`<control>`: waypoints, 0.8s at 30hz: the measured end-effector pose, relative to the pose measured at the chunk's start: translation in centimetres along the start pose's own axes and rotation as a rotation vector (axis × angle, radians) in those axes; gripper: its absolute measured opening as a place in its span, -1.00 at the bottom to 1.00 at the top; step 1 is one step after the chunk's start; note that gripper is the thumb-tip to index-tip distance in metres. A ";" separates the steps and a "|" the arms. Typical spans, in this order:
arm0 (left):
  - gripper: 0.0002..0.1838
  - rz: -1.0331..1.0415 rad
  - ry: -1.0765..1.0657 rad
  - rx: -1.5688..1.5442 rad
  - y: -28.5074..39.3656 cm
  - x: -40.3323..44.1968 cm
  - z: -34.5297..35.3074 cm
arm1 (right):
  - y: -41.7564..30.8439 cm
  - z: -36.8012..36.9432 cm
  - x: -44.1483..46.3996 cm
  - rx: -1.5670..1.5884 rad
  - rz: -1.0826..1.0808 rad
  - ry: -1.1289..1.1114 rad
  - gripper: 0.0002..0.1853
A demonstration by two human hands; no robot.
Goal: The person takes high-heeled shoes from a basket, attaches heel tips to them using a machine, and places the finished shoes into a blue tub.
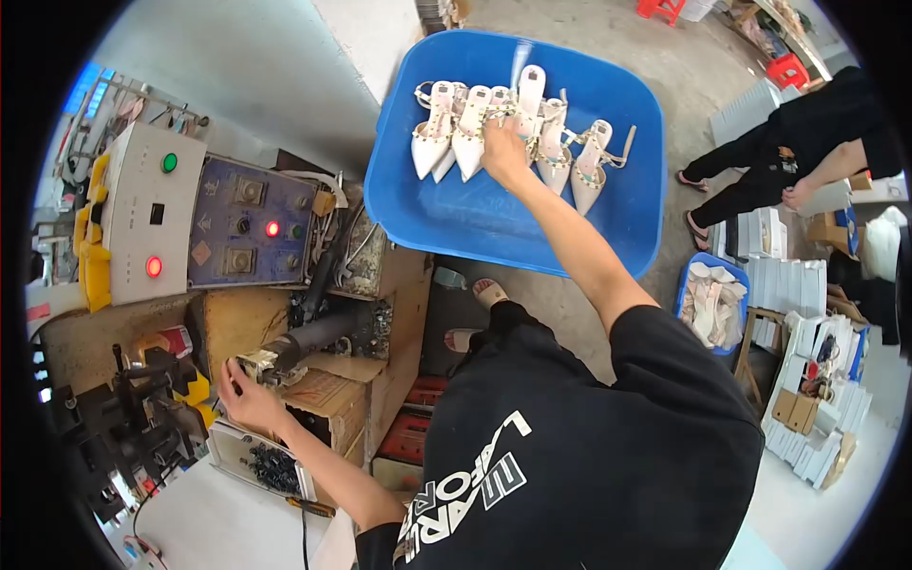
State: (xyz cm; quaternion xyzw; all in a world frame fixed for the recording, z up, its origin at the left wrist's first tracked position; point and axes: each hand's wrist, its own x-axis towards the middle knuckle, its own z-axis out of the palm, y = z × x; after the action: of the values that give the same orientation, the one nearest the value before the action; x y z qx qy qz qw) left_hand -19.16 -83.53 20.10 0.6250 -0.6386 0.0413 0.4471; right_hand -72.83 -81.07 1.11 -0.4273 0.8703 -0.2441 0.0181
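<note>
My right hand (505, 152) reaches into a large blue tub (399, 204), its fingers closed at the studded strap of a cream pointed slingback shoe (469, 152). The fingertips are partly hidden among the shoes. Several similar shoes stand in a row around it, including a shoe (591, 171) at the right end with its strap sticking out. To the lower left, my left hand (252, 401) is beside the metal head (261, 364) of a machine arm. Its fingers are apart, with nothing seen in them; whether they touch the metal, I cannot tell.
A control box (252, 223) with lit buttons stands above the machine arm. Below my left hand is a white tray (228, 446) of small black pieces, near a screwdriver (312, 507). Another person (788, 142) stands at right, near a smaller blue basket (717, 258) and stacked white boxes (788, 285).
</note>
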 end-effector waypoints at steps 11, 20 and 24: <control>-0.81 0.091 -0.389 0.070 -3.0 1.3 -2.5 | 0.1 1.5 0.9 -0.078 -0.355 -0.261 -0.56; -0.75 -0.519 0.088 -0.618 -1.9 -3.2 -5.2 | -15.1 -8.8 -8.2 0.096 -0.815 -0.067 -0.70; -0.77 -1.045 -0.070 -1.201 0.8 -15.9 -10.3 | -17.3 -9.6 -13.9 0.218 -0.842 -0.225 -0.59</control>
State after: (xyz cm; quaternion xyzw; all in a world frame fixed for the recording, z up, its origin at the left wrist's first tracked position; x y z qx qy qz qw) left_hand -17.34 -64.94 16.78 0.4968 -0.1895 -0.5446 0.6486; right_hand -53.66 -75.62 14.68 -0.7637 0.5824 -0.2727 0.0568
